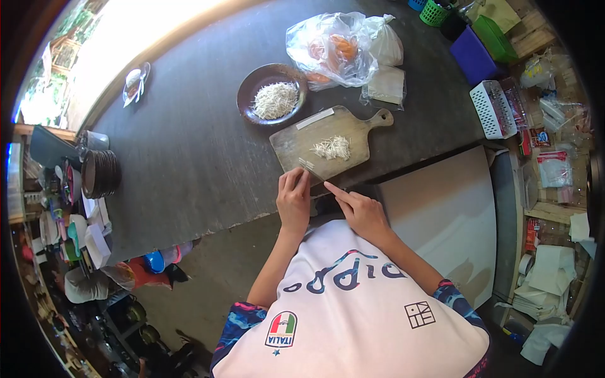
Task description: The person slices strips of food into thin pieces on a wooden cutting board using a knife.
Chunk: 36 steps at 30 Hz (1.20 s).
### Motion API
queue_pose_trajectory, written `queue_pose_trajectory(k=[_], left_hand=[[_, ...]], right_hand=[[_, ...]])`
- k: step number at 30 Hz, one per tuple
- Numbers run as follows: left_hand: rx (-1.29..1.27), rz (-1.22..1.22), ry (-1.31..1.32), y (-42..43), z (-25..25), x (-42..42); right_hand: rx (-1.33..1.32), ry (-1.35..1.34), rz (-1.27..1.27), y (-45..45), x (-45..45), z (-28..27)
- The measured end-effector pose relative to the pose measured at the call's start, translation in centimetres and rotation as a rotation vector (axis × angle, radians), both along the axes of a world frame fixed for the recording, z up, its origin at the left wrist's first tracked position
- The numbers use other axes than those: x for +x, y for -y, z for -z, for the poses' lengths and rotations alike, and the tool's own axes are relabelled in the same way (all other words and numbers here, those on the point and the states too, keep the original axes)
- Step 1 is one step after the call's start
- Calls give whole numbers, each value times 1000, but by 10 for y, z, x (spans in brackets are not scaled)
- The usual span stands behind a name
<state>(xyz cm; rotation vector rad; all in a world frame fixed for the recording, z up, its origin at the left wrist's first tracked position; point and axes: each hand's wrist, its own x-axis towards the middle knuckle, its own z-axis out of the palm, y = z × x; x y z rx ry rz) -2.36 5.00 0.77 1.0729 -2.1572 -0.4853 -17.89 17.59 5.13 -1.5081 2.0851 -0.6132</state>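
My left hand (pixel 294 200) is closed at the near left edge of the wooden cutting board (pixel 360 131), fingertips bunched against a few thin pale strips (pixel 305 164). My right hand (pixel 360 213) grips a knife (pixel 317 176) with the index finger stretched along it; the blade lies by the left fingertips, and the handle is hidden in the hand. On the board sit a small heap of pale matchstick shreds (pixel 332 148) and one uncut flat pale strip (pixel 315 119). Beyond the board, a brown bowl (pixel 243 101) holds a larger pile of similar shreds (pixel 275 101).
Past the board lie a clear plastic bag with orange items (pixel 331 50) and a packet of pale flat pieces (pixel 386 85). A white basket (pixel 492 110) stands right. Stacked dark plates (pixel 101 174) are at left. A small dish with a spoon (pixel 134 84) sits farther back.
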Motion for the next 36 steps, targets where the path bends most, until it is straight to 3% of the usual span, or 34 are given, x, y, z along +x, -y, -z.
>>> queue_pose_trajectory(k=[7, 13, 16, 22, 28, 31, 36], left_hand=[[-12, 15, 10, 0, -3, 1], [5, 0, -7, -1, -5, -1], [12, -9, -9, -5, -5, -1], [0, -9, 3, -2, -1, 0], [-9, -3, 7, -3, -2, 2], [-4, 1, 0, -1, -2, 2], [8, -2, -13, -3, -4, 3]], right_hand=[[-96, -3, -2, 13, 2, 10], [-20, -8, 5, -1, 1, 7], [-124, -20, -12, 13, 1, 18], [27, -1, -3, -2, 1, 4], [-88, -6, -5, 9, 2, 11], [29, 44, -6, -5, -1, 1], [-81, 9, 1, 8, 2, 17]])
